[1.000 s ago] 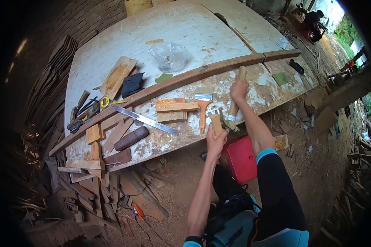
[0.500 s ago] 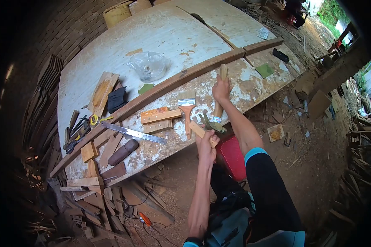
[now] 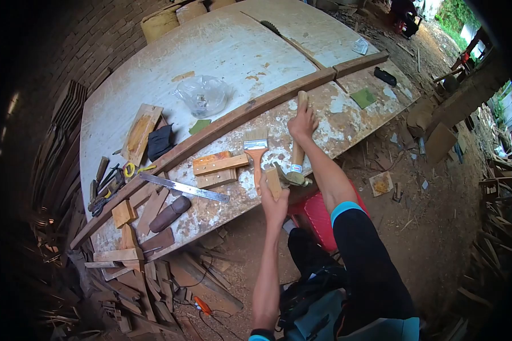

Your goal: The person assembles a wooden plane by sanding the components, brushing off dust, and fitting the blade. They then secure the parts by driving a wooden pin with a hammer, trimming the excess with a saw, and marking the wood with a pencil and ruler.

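My right hand (image 3: 303, 124) is closed around the wooden handle of a claw hammer (image 3: 297, 156), which lies along the bench's near side with its metal head towards me. Just left of the hammer head, my left hand (image 3: 275, 206) grips a small wooden block (image 3: 273, 183) between thumb and fingers. A flat paintbrush (image 3: 256, 152) with a wooden handle lies immediately left of that block. Farther left, joined wooden pieces (image 3: 221, 165) with nail heads showing rest on the worn bench top (image 3: 233, 196).
A long wooden beam (image 3: 239, 118) crosses the bench. Beyond it sits a clear plastic bag (image 3: 202, 95), and a circular saw blade (image 3: 270, 26) pokes through the top. At left are a metal straightedge (image 3: 185, 187) and several tools. A red stool (image 3: 318, 219) stands under the near edge.
My left hand has shifted slightly left and turned the wooden block more upright, with a wider face showing. The right hand keeps hold of the hammer, which has moved slightly left.
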`<state>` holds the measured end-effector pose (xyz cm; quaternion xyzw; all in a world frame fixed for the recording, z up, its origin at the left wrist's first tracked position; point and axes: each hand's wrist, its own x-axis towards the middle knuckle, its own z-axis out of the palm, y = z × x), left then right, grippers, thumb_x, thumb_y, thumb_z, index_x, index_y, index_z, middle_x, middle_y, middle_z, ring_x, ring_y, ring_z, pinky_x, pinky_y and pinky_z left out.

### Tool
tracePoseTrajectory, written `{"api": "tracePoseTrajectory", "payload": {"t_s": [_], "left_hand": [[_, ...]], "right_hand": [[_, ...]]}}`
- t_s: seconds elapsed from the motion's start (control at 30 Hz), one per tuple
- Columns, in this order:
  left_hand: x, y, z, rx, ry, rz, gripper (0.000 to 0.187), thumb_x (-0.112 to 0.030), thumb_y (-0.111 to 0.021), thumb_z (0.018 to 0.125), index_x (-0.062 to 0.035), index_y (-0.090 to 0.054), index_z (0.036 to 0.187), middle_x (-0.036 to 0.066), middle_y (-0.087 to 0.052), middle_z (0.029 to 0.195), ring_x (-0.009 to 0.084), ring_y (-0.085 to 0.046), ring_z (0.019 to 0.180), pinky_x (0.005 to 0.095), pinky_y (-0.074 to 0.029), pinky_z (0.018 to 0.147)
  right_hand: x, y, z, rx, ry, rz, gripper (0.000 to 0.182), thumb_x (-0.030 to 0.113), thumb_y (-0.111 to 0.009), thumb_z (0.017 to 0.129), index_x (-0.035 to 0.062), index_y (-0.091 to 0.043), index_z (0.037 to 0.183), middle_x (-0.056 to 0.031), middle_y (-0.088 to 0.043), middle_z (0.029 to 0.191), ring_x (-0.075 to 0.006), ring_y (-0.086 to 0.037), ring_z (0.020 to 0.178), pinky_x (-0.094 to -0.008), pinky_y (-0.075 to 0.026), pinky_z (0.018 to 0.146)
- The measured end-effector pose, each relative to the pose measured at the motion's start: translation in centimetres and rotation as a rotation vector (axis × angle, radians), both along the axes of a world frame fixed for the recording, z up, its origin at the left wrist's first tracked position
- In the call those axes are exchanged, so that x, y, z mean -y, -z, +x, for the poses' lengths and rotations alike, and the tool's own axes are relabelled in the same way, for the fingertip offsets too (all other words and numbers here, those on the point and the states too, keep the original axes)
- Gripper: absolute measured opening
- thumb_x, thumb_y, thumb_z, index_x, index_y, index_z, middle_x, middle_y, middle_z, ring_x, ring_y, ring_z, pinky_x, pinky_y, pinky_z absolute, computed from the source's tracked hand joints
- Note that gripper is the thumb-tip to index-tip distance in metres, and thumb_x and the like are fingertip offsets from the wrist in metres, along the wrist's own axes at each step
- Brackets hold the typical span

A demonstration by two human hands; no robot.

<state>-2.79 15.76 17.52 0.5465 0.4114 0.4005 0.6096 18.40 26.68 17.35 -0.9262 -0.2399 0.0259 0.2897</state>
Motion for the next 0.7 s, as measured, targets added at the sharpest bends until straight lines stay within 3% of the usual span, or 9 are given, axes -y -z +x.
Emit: {"api": "tracePoseTrajectory", "payload": {"t_s": [0.1, 0.2, 0.3, 0.4, 0.5, 0.57, 0.6, 0.7], "left_hand": [[0.0, 0.9, 0.2, -0.166, -0.051, -0.002, 0.032, -0.005, -0.059, 0.076, 0.003, -0.047, 0.105, 0.014, -0.058, 0.09, 0.0202, -0.059, 0.079, 0.0328, -0.048, 0.071], [-1.2, -3.1, -0.2, -0.217, 0.179, -0.285, 0.017, -0.007, -0.059, 0.081, 0.0008, -0.049, 0.091, 0.01, -0.056, 0.074, 0.0135, -0.055, 0.059, 0.0279, -0.046, 0.053], [-0.8, -2.4, 0.0, -0.053, 0.14, -0.349, 0.011, -0.007, -0.058, 0.083, -0.0015, -0.05, 0.086, 0.005, -0.052, 0.064, 0.0084, -0.048, 0.046, 0.0239, -0.038, 0.04], [-0.8, -3.0, -0.1, 0.262, 0.111, -0.645, 0.009, -0.005, -0.058, 0.082, -0.003, -0.05, 0.085, 0.003, -0.05, 0.064, 0.009, -0.046, 0.047, 0.0237, -0.037, 0.041], [-0.7, -3.3, 0.0, 0.377, 0.125, -0.78, 0.014, -0.005, -0.059, 0.078, -0.0065, -0.048, 0.086, -0.003, -0.041, 0.063, 0.0062, -0.04, 0.048, 0.0207, -0.036, 0.044], [-0.8, -2.2, -0.1, 0.38, 0.138, -0.761, 0.014, -0.005, -0.06, 0.077, -0.0032, -0.049, 0.086, 0.002, -0.047, 0.063, 0.0114, -0.046, 0.049, 0.0253, -0.039, 0.045], [-0.9, -1.9, -0.2, 0.379, 0.145, -0.748, 0.014, -0.005, -0.06, 0.077, -0.0015, -0.05, 0.087, 0.004, -0.05, 0.063, 0.0139, -0.049, 0.05, 0.0276, -0.041, 0.045], [-0.7, -3.5, -0.7, -0.374, 0.243, 0.245, 0.02, -0.006, -0.06, 0.074, 0.0062, -0.05, 0.087, 0.019, -0.058, 0.065, 0.0268, -0.06, 0.058, 0.037, -0.046, 0.051]], "right_hand": [[0.0, 0.4, 0.2, -0.064, 0.106, -0.019, 0.062, 0.017, -0.055, 0.08, 0.0012, -0.028, 0.134, -0.0173, -0.038, 0.126, -0.0351, -0.037, 0.121, -0.0503, -0.027, 0.101], [-0.6, -0.6, 0.3, -0.134, 0.135, -0.055, 0.048, 0.018, -0.052, 0.084, -0.0007, -0.036, 0.125, -0.0172, -0.038, 0.126, -0.035, -0.037, 0.121, -0.0476, -0.029, 0.1], [-0.7, -0.5, 0.4, -0.126, 0.12, -0.07, 0.05, 0.018, -0.053, 0.083, -0.0014, -0.035, 0.126, -0.0173, -0.038, 0.125, -0.0356, -0.038, 0.12, -0.0477, -0.03, 0.1], [-0.7, -0.4, 0.4, -0.101, 0.114, -0.09, 0.051, 0.018, -0.054, 0.083, -0.0019, -0.035, 0.126, -0.0175, -0.038, 0.126, -0.0361, -0.038, 0.12, -0.0476, -0.032, 0.099], [-0.6, -0.8, 0.3, -0.103, 0.106, -0.093, 0.052, 0.019, -0.056, 0.082, -0.0022, -0.035, 0.125, -0.0177, -0.038, 0.126, -0.0364, -0.039, 0.119, -0.0476, -0.032, 0.099], [-0.6, -0.7, 0.4, -0.103, 0.107, -0.099, 0.052, 0.019, -0.057, 0.082, -0.0019, -0.036, 0.125, -0.0175, -0.038, 0.126, -0.0362, -0.039, 0.119, -0.0479, -0.033, 0.099], [-0.7, -0.5, 0.4, -0.106, 0.108, -0.098, 0.052, 0.019, -0.057, 0.081, -0.0018, -0.036, 0.124, -0.0174, -0.038, 0.126, -0.036, -0.039, 0.119, -0.0481, -0.033, 0.099], [-0.3, -0.1, 1.4, -0.115, 0.064, -0.056, 0.051, 0.018, -0.058, 0.08, -0.002, -0.038, 0.123, -0.0172, -0.038, 0.126, -0.0357, -0.039, 0.119, -0.0484, -0.034, 0.099]]}}
